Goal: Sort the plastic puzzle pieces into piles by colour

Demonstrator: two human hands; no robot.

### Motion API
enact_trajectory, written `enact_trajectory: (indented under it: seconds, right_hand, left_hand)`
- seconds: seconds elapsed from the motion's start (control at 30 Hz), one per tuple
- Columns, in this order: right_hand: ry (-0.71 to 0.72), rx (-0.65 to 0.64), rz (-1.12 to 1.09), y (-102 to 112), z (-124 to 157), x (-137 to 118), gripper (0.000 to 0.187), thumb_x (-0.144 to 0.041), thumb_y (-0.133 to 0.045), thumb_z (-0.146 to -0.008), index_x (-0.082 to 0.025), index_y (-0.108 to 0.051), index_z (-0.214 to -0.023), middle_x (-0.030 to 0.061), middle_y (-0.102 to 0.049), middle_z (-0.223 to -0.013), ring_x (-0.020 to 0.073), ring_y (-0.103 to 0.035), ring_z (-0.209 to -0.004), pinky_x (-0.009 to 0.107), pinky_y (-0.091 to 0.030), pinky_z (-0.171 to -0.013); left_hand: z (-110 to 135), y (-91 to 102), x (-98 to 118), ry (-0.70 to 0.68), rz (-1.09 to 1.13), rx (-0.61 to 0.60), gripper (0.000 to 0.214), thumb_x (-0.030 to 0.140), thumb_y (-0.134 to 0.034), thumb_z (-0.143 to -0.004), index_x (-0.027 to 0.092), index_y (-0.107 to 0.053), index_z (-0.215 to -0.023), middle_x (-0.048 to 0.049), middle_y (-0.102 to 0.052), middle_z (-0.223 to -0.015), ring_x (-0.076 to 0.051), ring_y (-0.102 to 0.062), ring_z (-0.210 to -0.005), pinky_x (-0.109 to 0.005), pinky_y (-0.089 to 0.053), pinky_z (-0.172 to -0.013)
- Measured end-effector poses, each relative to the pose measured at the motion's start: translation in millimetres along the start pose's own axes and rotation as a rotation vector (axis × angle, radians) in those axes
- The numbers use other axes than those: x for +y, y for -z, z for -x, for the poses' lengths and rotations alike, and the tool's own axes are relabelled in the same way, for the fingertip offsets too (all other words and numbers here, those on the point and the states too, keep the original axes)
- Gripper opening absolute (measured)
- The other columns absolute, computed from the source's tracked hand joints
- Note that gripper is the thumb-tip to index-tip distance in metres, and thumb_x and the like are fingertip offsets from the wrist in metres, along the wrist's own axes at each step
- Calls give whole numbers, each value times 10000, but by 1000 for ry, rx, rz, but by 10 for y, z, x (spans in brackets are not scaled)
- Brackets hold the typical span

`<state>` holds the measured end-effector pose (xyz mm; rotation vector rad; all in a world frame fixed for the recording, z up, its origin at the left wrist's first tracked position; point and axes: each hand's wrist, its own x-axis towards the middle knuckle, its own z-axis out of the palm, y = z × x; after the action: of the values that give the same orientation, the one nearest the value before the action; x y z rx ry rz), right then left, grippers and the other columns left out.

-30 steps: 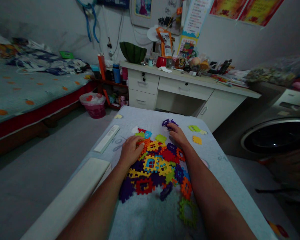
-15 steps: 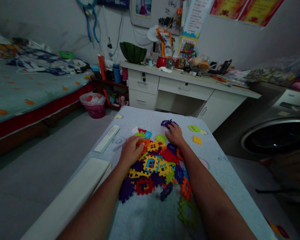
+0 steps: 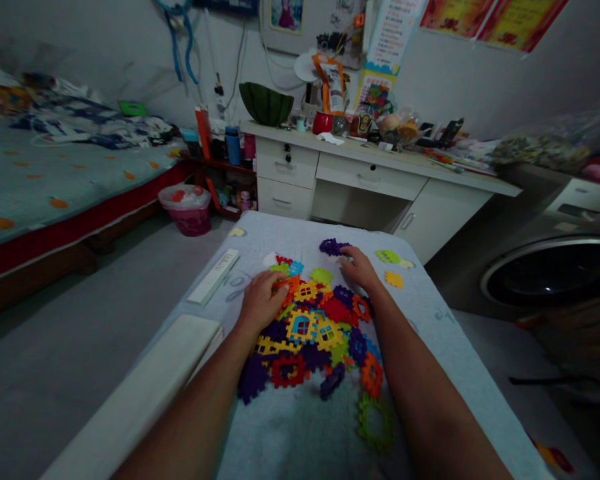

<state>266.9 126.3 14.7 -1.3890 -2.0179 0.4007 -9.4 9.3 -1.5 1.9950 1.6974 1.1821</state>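
Observation:
A heap of colourful plastic building pieces with toothed edges lies on the cloth-covered table. My left hand [image 3: 261,301] rests at the heap's left side, its thumb and fingers apart, beside an orange piece [image 3: 291,288]. At the far side, my right hand [image 3: 361,268] has its fingers apart and bent, fingertips close to the purple pieces [image 3: 332,247]; whether they touch I cannot tell. Between the hands lie a lime green piece [image 3: 322,275] and a yellow window piece [image 3: 306,291]. Nearer to me are a red frame [image 3: 275,380] and a green frame [image 3: 361,423].
Pale cloth [image 3: 280,230] covers the table. A white box [image 3: 214,277] and a larger white slab [image 3: 145,393] lie along its left side. A yellow piece [image 3: 394,279] sits at right. Beyond stand a white desk [image 3: 287,163] and a washing machine [image 3: 555,220].
My right hand has drawn back slightly to the right, off the purple pieces, which now sit a little further left. My left hand has hardly moved.

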Motion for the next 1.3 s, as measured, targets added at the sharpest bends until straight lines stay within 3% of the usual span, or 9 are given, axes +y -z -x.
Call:
enact_trajectory:
  seconds: [0.13, 0.27, 0.53, 0.67, 0.77, 0.83, 0.93, 1.07, 1.3]
  right_hand:
    - [-50, -277, 59, 270, 18, -112, 161, -216, -571, -746, -184, -707, -827, 24, -688, -774, 173, -604, -719, 297, -466, -712]
    - [-87, -620, 95, 356, 70, -274, 73, -242, -687, -678, -200, -697, -737, -18, -656, -675, 143, -560, -614, 257, -405, -596]
    - [50, -450, 164, 53, 130, -494, 377, -195, -737, -687, -172, -706, -1062, 79, -690, -986, 196, -608, -837, 308, -473, -784]
    - [104, -529, 11, 27, 139, -549, 337, -148, -667, -726, -191, -717, -1057, 56, -698, -1021, 181, -622, -859, 299, -490, -811]
    - [116, -654, -159, 93, 134, -573, 337, -123, -600, -760, -181, -708, -1074, 40, -711, -1002, 165, -638, -871, 279, -500, -811]
    - [93, -656, -188, 175, 123, -555, 324, -122, -582, -774, -173, -702, -1071, 46, -713, -1019, 163, -642, -889, 276, -501, -812]
    - [26, -631, -58, 320, 107, -476, 272, -127, -617, -752, -167, -708, -1006, 56, -713, -1013, 168, -637, -870, 273, -498, -790]
    - [-45, -722, 153, 422, 115, -394, 274, -125, -668, -700, -161, -711, -968, 43, -706, -938, 163, -620, -808, 241, -476, -713]
    - [-80, -793, 163, 361, 137, -433, 240, -80, -611, -661, -168, -689, -869, -12, -661, -779, 116, -555, -668, 204, -406, -601]
  left_hand:
    - [-4, 18, 17, 12, 18, -18, 211, 282, -545, -843, 222, -677, -996, -59, -701, -1094, -251, -610, -1096, -439, -456, -1009]
    - [-6, 16, 1, 8, 31, -31, 212, 284, -539, -848, 209, -675, -992, -65, -700, -1089, -240, -617, -1079, -428, -461, -1003]
    - [-2, 1, -30, 10, 28, -32, 222, 284, -541, -847, 214, -675, -1010, -67, -695, -1124, -246, -605, -1104, -438, -445, -1020]
    - [-9, -3, -37, 6, 45, -32, 226, 309, -528, -862, 215, -680, -1002, -59, -699, -1103, -241, -607, -1093, -425, -446, -1012]
    - [-16, -9, -43, 17, 86, -30, 251, 363, -511, -888, 210, -686, -981, -57, -703, -1054, -231, -626, -1036, -399, -469, -974]
    - [-19, -13, -47, 33, 110, -24, 277, 392, -501, -899, 205, -689, -978, -58, -704, -1038, -230, -633, -1018, -392, -475, -959]
    - [-19, -17, -54, 55, 133, -13, 292, 406, -501, -900, 199, -689, -984, -66, -703, -1067, -239, -631, -1043, -399, -472, -964]
    - [-18, -19, -67, 49, 128, -25, 290, 403, -521, -881, 192, -689, -987, -78, -702, -1080, -250, -629, -1052, -407, -475, -959]
    - [-11, -15, -69, 32, 87, -34, 260, 373, -543, -861, 200, -687, -992, -71, -699, -1053, -249, -626, -1032, -420, -472, -960]
